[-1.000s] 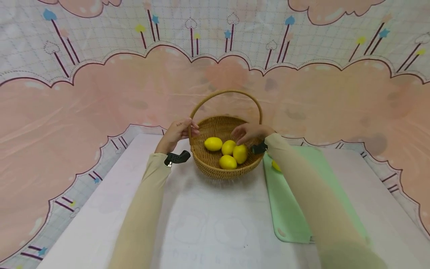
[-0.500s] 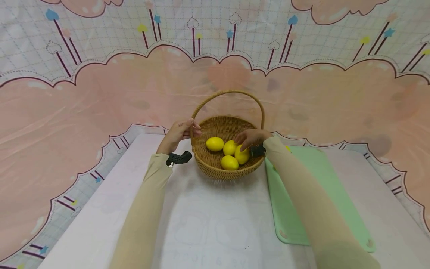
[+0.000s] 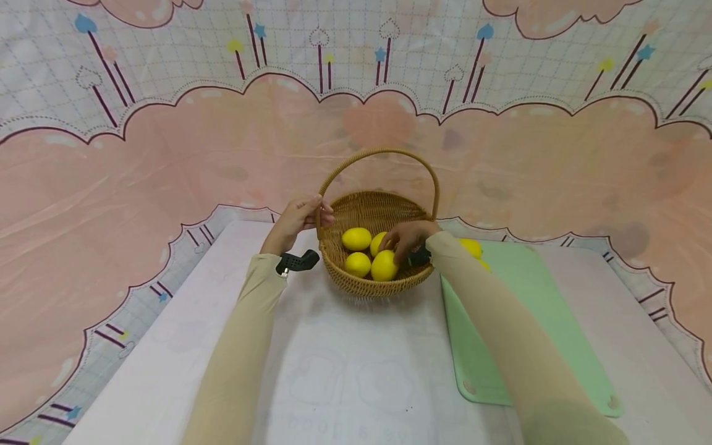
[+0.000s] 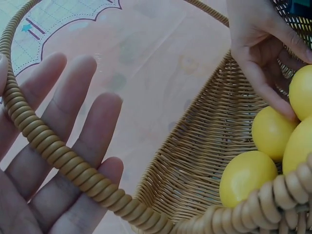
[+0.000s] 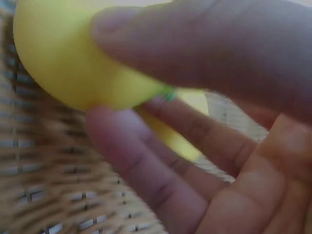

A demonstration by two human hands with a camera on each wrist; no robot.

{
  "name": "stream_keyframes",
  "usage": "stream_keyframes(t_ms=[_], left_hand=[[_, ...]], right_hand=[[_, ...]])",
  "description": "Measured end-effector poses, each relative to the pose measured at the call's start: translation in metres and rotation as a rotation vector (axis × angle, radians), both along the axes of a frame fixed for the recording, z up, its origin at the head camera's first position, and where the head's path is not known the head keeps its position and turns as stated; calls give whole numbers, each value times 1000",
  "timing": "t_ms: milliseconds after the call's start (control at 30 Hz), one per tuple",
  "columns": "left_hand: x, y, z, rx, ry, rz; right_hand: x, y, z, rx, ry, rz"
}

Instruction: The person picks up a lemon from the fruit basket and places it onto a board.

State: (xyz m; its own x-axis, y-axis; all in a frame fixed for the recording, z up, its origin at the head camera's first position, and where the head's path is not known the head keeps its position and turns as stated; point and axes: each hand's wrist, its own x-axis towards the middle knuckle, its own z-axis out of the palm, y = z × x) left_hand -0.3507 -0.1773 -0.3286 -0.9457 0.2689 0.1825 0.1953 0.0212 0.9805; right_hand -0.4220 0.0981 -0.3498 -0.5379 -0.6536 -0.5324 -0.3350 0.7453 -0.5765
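A brown wicker basket point(image 3: 369, 207) with a tall arched handle point(image 3: 384, 150) stands on the table, several yellow lemons point(image 3: 356, 239) inside it. At the handle's left side my left hand point(image 3: 296, 220) holds the wrapped cane; in the left wrist view its fingers point(image 4: 90, 131) extend behind the handle and the thumb tip shows at the frame's edge. Inside the basket, my right hand point(image 3: 408, 238) grips a lemon point(image 3: 384, 266) near the front rim. The right wrist view shows the thumb point(image 5: 131, 39) on this lemon point(image 5: 58, 53) and fingertips against its underside.
To the basket's right lies a green cutting board point(image 3: 534, 321), partly covered by the right forearm. More lemons point(image 3: 470, 248) sit at its far left corner. A patterned pink cloth point(image 3: 222, 154) hangs behind the white table point(image 3: 345, 371).
My right hand has moved down and slightly toward me in the basket, and the gripped lemon has shifted left. Another lemon has shifted left too. The left hand stays at the handle.
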Motion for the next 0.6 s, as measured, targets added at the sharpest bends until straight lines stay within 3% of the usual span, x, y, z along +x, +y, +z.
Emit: stream_keyframes(t_ms=[200,600], left_hand=[[0,1,-1,-5,3,6],[-2,2,0,-24,-10,15]], right_hand=[[4,-11,-2,-89,-48,61],[8,-11,-5,-43,-101,27]])
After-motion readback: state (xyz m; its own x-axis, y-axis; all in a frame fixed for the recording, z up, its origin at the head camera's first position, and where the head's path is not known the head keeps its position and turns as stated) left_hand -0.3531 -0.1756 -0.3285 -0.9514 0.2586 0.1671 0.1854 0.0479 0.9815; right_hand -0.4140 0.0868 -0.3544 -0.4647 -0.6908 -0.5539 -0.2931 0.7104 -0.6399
